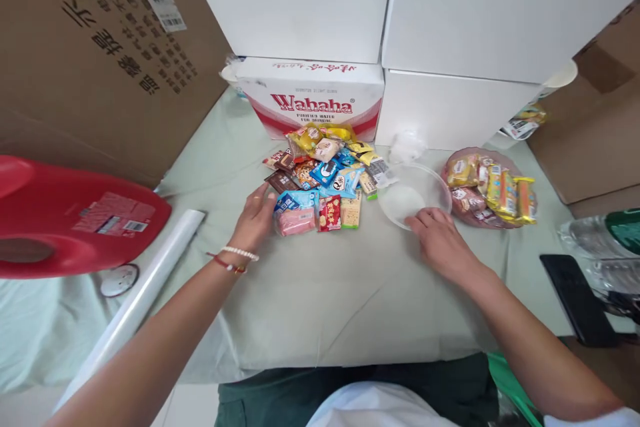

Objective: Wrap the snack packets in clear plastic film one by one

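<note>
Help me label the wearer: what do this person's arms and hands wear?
Forearms bare. Left hand: a white bead bracelet and a red cord bracelet at the wrist. Right hand: no jewellery visible; a white sleeve at the upper arm.

pale-clothed table point(325, 293): snack packets point(320, 187), clear bowl point(400, 203), boxes point(310, 97)

A single camera, worn on the person's head, looks forward and steeply down over the tabletop point(325, 307) from close range. Both forearms enter from the bottom corners, and the left hand point(257, 213) and right hand point(440, 240) meet at mid-frame. The wide lens bows the edges. White boxes point(300, 0) close off the top, a cardboard box point(75, 47) fills the upper left, and the person's lap shows at bottom centre.
</note>
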Demonstrator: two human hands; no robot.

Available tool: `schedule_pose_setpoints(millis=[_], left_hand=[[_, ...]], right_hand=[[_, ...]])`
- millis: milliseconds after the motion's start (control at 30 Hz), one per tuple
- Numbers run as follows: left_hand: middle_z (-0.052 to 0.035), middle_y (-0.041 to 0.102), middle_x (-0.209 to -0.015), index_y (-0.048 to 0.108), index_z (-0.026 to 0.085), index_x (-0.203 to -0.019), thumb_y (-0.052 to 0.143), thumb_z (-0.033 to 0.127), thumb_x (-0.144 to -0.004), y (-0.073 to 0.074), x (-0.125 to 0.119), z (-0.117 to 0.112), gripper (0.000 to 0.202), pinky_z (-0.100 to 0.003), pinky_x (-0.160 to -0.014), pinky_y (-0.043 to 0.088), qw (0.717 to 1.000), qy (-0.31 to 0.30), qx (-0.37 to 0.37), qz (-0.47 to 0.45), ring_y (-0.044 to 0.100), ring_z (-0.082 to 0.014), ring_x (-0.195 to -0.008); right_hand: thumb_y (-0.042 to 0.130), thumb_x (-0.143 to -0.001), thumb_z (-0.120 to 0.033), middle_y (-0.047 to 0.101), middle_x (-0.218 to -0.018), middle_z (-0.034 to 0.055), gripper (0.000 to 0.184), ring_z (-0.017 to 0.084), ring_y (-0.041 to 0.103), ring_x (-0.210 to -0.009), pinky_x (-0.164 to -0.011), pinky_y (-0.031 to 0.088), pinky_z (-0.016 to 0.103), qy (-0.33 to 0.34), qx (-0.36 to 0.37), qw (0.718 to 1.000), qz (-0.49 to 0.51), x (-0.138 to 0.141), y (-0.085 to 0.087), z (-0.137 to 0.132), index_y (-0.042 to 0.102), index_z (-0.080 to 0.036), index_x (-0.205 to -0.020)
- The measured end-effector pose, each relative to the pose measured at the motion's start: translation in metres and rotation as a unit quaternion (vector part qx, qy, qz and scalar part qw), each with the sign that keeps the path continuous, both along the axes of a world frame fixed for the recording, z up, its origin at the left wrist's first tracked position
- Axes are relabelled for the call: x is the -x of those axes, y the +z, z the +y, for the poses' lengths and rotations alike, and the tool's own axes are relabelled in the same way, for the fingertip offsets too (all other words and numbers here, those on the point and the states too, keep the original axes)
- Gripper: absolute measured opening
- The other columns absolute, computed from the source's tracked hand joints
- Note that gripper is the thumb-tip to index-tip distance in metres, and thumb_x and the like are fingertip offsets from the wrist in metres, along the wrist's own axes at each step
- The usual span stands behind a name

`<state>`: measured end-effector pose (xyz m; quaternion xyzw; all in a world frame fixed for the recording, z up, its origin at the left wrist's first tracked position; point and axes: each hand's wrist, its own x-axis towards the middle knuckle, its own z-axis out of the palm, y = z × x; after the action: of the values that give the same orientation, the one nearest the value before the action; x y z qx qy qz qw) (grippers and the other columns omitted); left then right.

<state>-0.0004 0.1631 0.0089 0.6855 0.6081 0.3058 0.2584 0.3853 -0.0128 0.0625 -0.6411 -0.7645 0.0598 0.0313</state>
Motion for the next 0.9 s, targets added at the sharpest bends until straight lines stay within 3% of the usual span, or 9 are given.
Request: schedule_pose_setpoints(millis=[67, 133, 200, 300, 400, 500, 600, 733, 900], left_hand=[[-0.0143, 0.053, -0.155, 0.059, 0.020, -0.140, 0.052, 0.063, -0.093, 0.006, 0.012, -0.034, 0.064, -0.050, -0.126, 0.036, 1.000, 0.003, 0.004, 0.007, 0.047, -0.0307, -0.148], [-0.0118, 0.056, -0.151, 0.065, 0.023, -0.128, 0.056, 0.064, -0.089, 0.008, 0.025, -0.077, 0.058, -0.047, -0.113, 0.051, 1.000, -0.001, 0.012, -0.014, 0.054, -0.0299, -0.140], [-0.0103, 0.064, -0.137, 0.071, 0.024, -0.111, 0.055, 0.064, -0.089, 0.004, 0.036, -0.121, 0.049, -0.042, -0.100, 0.058, 0.999, 0.022, 0.017, -0.029, 0.063, -0.0279, -0.126], [-0.0089, 0.071, -0.115, 0.073, 0.023, -0.095, 0.055, 0.064, -0.088, -0.006, 0.052, -0.177, 0.045, -0.039, -0.090, 0.059, 0.994, 0.096, 0.030, -0.033, 0.068, -0.0264, -0.107], [-0.0067, 0.073, -0.101, 0.073, 0.023, -0.093, 0.056, 0.065, -0.086, -0.011, 0.065, -0.209, 0.046, -0.038, -0.081, 0.057, 0.985, 0.158, 0.058, -0.047, 0.069, -0.0235, -0.089], [-0.0044, 0.072, -0.090, 0.071, 0.022, -0.097, 0.057, 0.067, -0.085, -0.006, 0.077, -0.219, 0.049, -0.035, -0.071, 0.055, 0.970, 0.207, 0.088, -0.088, 0.066, -0.0208, -0.075], [-0.0023, 0.069, -0.079, 0.070, 0.021, -0.098, 0.057, 0.065, -0.087, 0.003, 0.082, -0.215, 0.048, -0.032, -0.071, 0.054, 0.965, 0.221, 0.086, -0.111, 0.065, -0.0198, -0.073], [-0.0015, 0.068, -0.076, 0.071, 0.020, -0.099, 0.052, 0.061, -0.093, 0.000, 0.072, -0.202, 0.045, -0.030, -0.066, 0.051, 0.977, 0.185, 0.065, -0.086, 0.062, -0.0177, -0.066], [-0.0046, 0.074, -0.089, 0.073, 0.022, -0.094, 0.046, 0.046, -0.099, -0.022, 0.049, -0.192, 0.037, -0.030, -0.068, 0.049, 0.994, 0.093, -0.013, 0.053, 0.069, -0.0193, -0.078]], right_hand=[[0.051, -0.086, -0.008, 0.064, -0.132, 0.0172, 0.058, 0.034, 0.051, -0.132, -0.110, 0.043, 0.050, 0.046, 0.004, 0.997, 0.068, -0.012, 0.012, -0.001, 0.061, -0.018, -0.142], [0.053, -0.092, -0.020, 0.059, -0.143, 0.0144, 0.055, 0.031, 0.051, -0.136, -0.110, 0.045, 0.048, 0.067, -0.022, 0.986, 0.149, -0.028, 0.030, 0.005, 0.055, -0.024, -0.148], [0.053, -0.095, -0.027, 0.065, -0.132, 0.0123, 0.042, 0.030, 0.060, -0.124, -0.103, 0.049, 0.046, 0.016, -0.081, 0.978, 0.193, -0.043, 0.050, 0.022, 0.063, -0.025, -0.136], [0.055, -0.094, -0.030, 0.070, -0.095, 0.0093, 0.022, 0.027, 0.067, -0.091, -0.085, 0.053, 0.042, -0.108, -0.151, 0.963, 0.194, -0.043, 0.077, 0.057, 0.074, -0.022, -0.100], [0.054, -0.095, -0.029, 0.072, -0.090, 0.0085, 0.020, 0.024, 0.067, -0.084, -0.080, 0.052, 0.038, -0.049, -0.177, 0.963, 0.200, 0.001, 0.090, 0.072, 0.073, -0.021, -0.096], [0.050, -0.100, -0.026, 0.075, -0.094, 0.0087, 0.025, 0.022, 0.068, -0.086, -0.078, 0.050, 0.033, 0.137, -0.155, 0.960, 0.189, 0.067, 0.076, 0.052, 0.073, -0.022, -0.106], [0.047, -0.102, -0.021, 0.073, -0.079, 0.0061, 0.028, 0.020, 0.066, -0.074, -0.065, 0.045, 0.030, 0.207, -0.085, 0.966, 0.129, 0.105, 0.041, 0.023, 0.074, -0.022, -0.103], [0.046, -0.102, -0.026, 0.078, -0.093, 0.0076, 0.030, 0.023, 0.070, -0.087, -0.072, 0.049, 0.032, 0.079, -0.093, 0.985, 0.124, 0.087, 0.014, 0.028, 0.076, -0.023, -0.107], [0.049, -0.101, -0.036, 0.078, -0.102, 0.0092, 0.031, 0.026, 0.070, -0.096, -0.084, 0.051, 0.036, -0.155, -0.210, 0.961, 0.091, 0.017, 0.045, 0.099, 0.076, -0.022, -0.111]])
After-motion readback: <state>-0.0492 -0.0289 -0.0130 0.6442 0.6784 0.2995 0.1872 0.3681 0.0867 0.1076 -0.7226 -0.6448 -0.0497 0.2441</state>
